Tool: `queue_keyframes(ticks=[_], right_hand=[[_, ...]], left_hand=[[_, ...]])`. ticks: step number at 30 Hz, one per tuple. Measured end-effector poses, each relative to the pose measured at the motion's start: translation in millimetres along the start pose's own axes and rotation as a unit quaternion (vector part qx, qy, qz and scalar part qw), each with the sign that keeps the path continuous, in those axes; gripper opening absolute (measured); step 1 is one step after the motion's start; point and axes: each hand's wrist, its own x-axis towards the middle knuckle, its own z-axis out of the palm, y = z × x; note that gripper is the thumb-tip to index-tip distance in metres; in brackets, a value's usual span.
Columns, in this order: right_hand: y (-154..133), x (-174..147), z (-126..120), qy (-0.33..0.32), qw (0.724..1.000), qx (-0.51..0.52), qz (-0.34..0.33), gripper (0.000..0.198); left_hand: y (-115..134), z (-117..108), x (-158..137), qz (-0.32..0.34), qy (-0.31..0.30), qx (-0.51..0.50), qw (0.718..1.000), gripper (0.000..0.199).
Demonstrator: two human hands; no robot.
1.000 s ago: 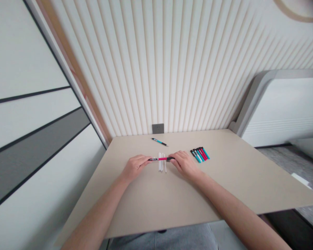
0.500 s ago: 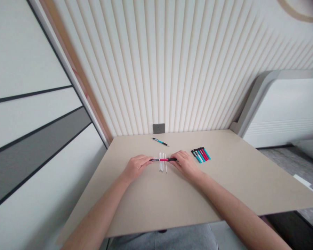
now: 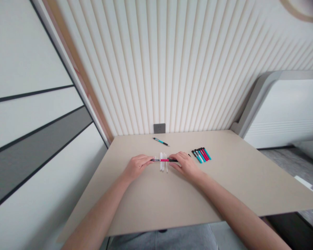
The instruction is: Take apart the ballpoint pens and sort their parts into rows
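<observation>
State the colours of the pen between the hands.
The pen is pinkish-red mid-length, black toward both ends; head view.

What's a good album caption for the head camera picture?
A red and black pen crosses white sticks on a table, left hand pinching one end, right hand at the other.

Soft, fairly bright light spreads over the fluted wall panel (image 3: 156, 69) and the bench (image 3: 151, 205), while grey shadow gathers low on the white-and-grey panelling (image 3: 41, 111) at left. Wide-angle stretching fans the flutes outward, and the upper right corner darkens. Lettering on the red-and-black pen (image 3: 164, 160) is too small and soft to read.
</observation>
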Motion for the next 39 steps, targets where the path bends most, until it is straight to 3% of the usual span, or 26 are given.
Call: queue_keyframes(ticks=[8, 15, 24, 27, 32, 39], right_hand=[[1.1, 0.0, 5.6, 0.008, 1.000, 0.004, 0.001, 0.016], [0.8, -0.7, 2.2, -0.004, 1.000, -0.015, -0.017, 0.019], [8.3, -3.0, -7.0, -0.003, 0.998, 0.002, 0.060, 0.014], [11.3, -4.4, -11.8, -0.031, 0.998, 0.023, 0.049, 0.014], [8.3, -3.9, -18.3, -0.117, 0.991, 0.054, -0.028, 0.015], [6.2, -4.1, -17.6, -0.197, 0.973, 0.097, -0.076, 0.011]], left_hand=[[0.4, 1.0, -0.4, 0.011, -0.007, 0.012, 1.000, 0.022], [3.4, -2.4, 1.0, -0.035, -0.009, -0.012, 0.999, 0.022], [2.5, -6.7, 1.4, -0.104, 0.030, -0.005, 0.994, 0.020], [3.5, -8.2, 1.8, -0.129, 0.050, -0.007, 0.990, 0.019], [5.1, -9.4, 2.9, -0.153, 0.080, -0.007, 0.985, 0.017], [3.4, -6.9, 1.8, -0.156, 0.065, -0.006, 0.986, 0.016]])
